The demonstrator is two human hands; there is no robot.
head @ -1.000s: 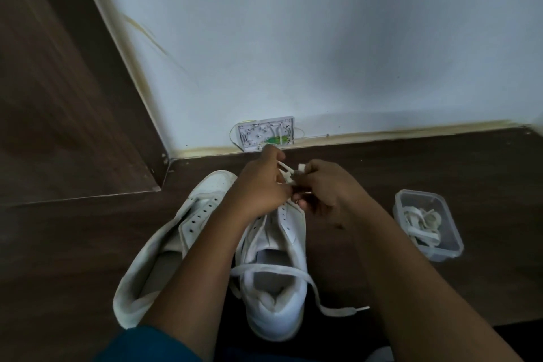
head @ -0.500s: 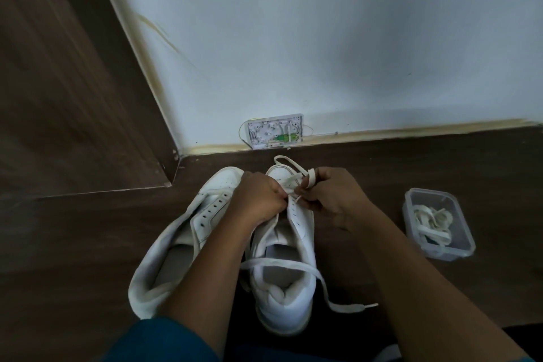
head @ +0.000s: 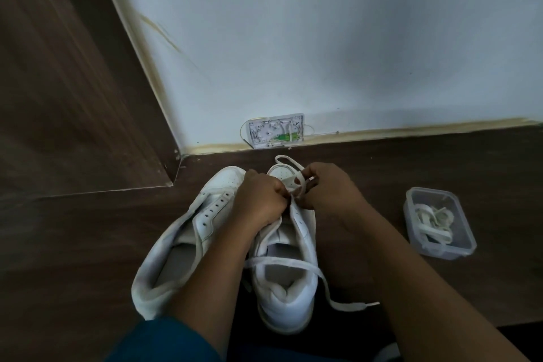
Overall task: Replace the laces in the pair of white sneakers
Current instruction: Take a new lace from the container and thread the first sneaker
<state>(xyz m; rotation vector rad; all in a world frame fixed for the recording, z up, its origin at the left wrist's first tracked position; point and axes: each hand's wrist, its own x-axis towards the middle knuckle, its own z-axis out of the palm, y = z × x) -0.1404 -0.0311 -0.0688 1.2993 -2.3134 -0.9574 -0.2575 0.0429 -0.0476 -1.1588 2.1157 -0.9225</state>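
Moved: both hands have been coming down from above the toe over the last second and are now working at the front eyelets; a loop of lace is now showing beyond the toe.
Left hand (head: 258, 200): fingers are curling tight, pinching the lace (head: 289, 162) at the eyelets.
Right hand (head: 329, 188): fingers are curling round a strand of the same lace, just beside the left hand.
Lace run: one part is looping past the toe cap; another is lying across the heel opening and trailing onto the floor at the right.
Count: two hands, two white sneakers, one container, one wall box.
First sneaker (head: 291, 294): standing on its sole between the forearms, long axis running from the person to the wall, toe pointing at the wall.
Second sneaker (head: 176, 244): lying just left of it, eyelets bare, toe angling toward the wall and rightward.
Container (head: 411, 211): sitting on the floor to the right, clear, lidless, holding tangled white laces (head: 432, 220).
Room: dark wood floor (head: 88, 244) is meeting a white wall (head: 323, 38); a brown wooden panel (head: 58, 67) is standing at the left; the wall box (head: 276, 132) is hanging open at the wall's foot.
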